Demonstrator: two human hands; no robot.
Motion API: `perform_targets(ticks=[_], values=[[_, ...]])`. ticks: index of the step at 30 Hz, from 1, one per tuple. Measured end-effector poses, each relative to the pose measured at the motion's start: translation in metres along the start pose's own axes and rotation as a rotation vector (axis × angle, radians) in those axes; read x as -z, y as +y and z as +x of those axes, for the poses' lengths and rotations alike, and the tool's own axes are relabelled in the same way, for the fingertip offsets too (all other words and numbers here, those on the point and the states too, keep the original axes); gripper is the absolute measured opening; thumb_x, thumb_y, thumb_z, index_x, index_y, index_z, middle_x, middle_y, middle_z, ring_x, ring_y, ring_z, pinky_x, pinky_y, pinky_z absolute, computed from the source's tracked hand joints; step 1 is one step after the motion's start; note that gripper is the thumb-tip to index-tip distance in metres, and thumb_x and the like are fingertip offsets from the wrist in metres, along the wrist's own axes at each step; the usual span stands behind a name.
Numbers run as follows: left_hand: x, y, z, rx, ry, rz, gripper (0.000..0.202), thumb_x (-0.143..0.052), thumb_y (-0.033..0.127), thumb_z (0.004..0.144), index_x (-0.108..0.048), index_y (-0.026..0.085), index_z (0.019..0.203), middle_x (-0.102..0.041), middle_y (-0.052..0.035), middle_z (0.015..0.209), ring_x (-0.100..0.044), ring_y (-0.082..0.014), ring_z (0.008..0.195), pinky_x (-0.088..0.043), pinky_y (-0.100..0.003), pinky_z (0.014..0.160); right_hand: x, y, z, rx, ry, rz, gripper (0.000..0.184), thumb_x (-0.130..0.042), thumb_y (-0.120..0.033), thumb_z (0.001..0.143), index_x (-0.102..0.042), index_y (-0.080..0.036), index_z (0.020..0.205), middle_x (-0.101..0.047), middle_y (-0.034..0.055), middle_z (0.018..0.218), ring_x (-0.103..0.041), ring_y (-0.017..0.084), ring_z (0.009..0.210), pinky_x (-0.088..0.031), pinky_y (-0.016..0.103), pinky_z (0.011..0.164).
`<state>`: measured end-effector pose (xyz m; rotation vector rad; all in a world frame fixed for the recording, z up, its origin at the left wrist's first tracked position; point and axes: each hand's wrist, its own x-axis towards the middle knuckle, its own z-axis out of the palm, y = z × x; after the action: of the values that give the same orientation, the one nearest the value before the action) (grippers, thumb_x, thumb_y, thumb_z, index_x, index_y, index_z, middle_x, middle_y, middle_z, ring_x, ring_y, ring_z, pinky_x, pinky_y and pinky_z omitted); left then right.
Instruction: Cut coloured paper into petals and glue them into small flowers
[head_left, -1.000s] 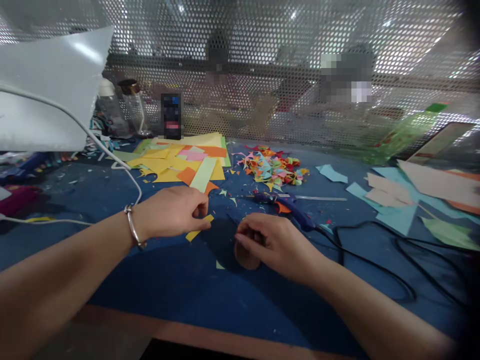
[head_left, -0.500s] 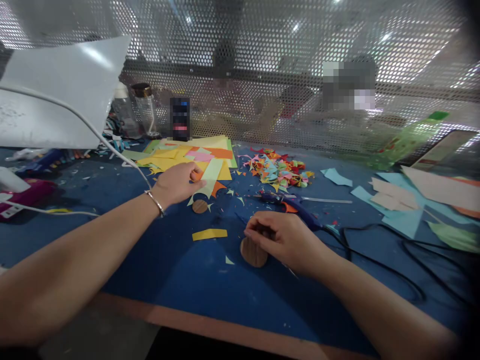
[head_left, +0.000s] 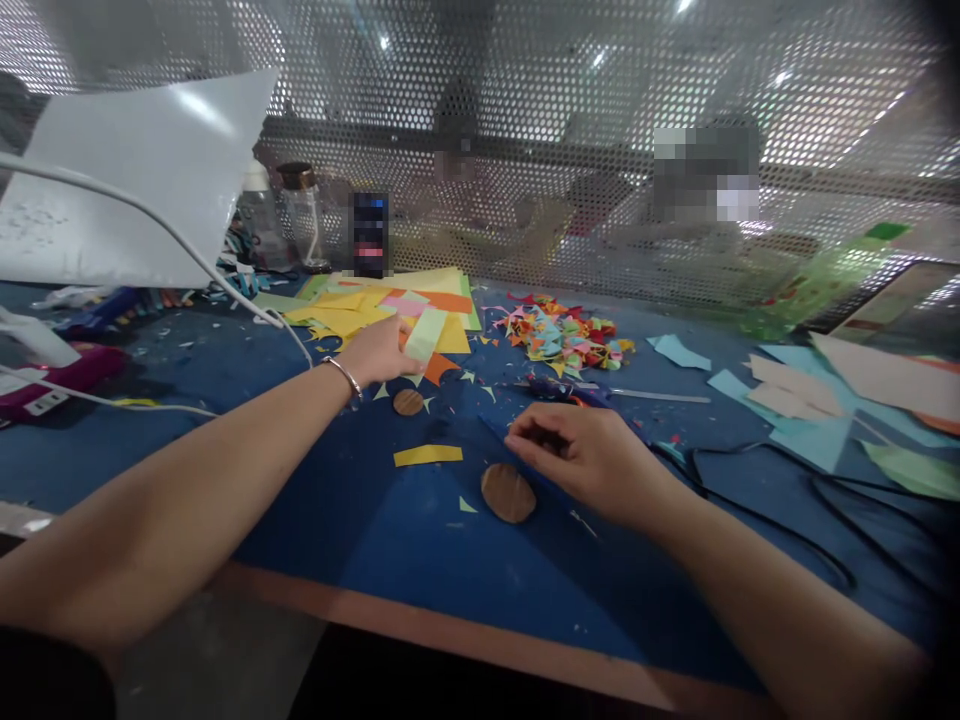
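My left hand (head_left: 379, 350), with a bracelet on its wrist, pinches the near left side of a pale green paper strip (head_left: 426, 334) at the front of a stack of coloured paper (head_left: 345, 318). Just in front of it lies a small round wooden disc (head_left: 409, 402). A larger wooden disc (head_left: 508, 493) rests flat on the table, apart from my right hand (head_left: 577, 450). The fingers of that hand are curled together; whatever they hold, if anything, is hidden. Beneath it runs a slim blue stick-like tool (head_left: 493, 428) with a thin pale tip. A yellow paper strip (head_left: 427, 456) lies between the hands.
Behind my right hand are a blue-handled tool (head_left: 570, 390) and a heap of paper scraps (head_left: 562, 335). Black cables (head_left: 757, 455) and loose paper sheets (head_left: 817, 400) lie at right. A white cable (head_left: 157, 215) crosses the left side. A perforated metal screen (head_left: 525, 130) borders the back.
My right hand has moved up and right, away from the larger wooden disc, which now shows whole. My left hand has shifted slightly forward onto the pale green strip. The camera view has shifted a little.
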<state>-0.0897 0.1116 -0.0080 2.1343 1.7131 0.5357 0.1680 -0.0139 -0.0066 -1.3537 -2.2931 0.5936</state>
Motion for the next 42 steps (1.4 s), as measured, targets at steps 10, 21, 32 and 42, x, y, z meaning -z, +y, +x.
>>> perform_targets(ticks=[10,21,32,42], values=[[0.006,-0.008,0.006,-0.02,-0.019,-0.25,0.027,-0.08,0.016,0.053,-0.055,0.018,0.044,-0.043,0.0046,0.043,-0.043,-0.0131,0.052,-0.024,-0.029,0.055,-0.007,-0.003,0.005,0.007,0.005,-0.023,0.019,-0.054,-0.032,0.09,-0.064,-0.02,0.079,-0.062,-0.0005,0.067,-0.053,0.013,0.058,-0.039,0.024,0.054],[0.003,0.014,-0.014,0.071,0.086,-0.942,0.01,-0.074,0.019,0.07,-0.066,0.015,0.075,-0.07,-0.0047,0.077,-0.058,-0.0108,0.059,-0.041,-0.024,0.054,-0.012,-0.035,0.036,0.097,-0.113,-0.353,0.008,-0.06,-0.026,0.089,-0.065,-0.019,0.09,-0.07,0.0031,0.085,-0.062,0.016,0.07,-0.043,0.027,0.064],[0.008,0.016,-0.023,0.036,0.304,-1.031,0.022,-0.065,0.008,0.071,-0.061,0.017,0.091,-0.067,-0.0021,0.072,-0.062,-0.0144,0.063,-0.051,-0.024,0.054,-0.039,-0.05,0.099,0.18,-0.091,-0.482,0.032,-0.057,-0.043,0.09,-0.07,-0.017,0.104,-0.067,0.0122,0.103,-0.065,0.025,0.089,-0.045,0.03,0.068],[0.005,0.023,-0.029,0.056,0.168,-1.108,0.023,-0.054,0.006,0.076,-0.064,0.016,0.094,-0.07,-0.0034,0.078,-0.06,-0.0128,0.06,-0.047,-0.024,0.057,-0.024,-0.039,0.075,0.18,0.167,-0.35,0.028,-0.044,-0.024,0.096,-0.066,-0.015,0.083,-0.068,0.0071,0.084,-0.062,0.017,0.079,-0.045,0.027,0.073]])
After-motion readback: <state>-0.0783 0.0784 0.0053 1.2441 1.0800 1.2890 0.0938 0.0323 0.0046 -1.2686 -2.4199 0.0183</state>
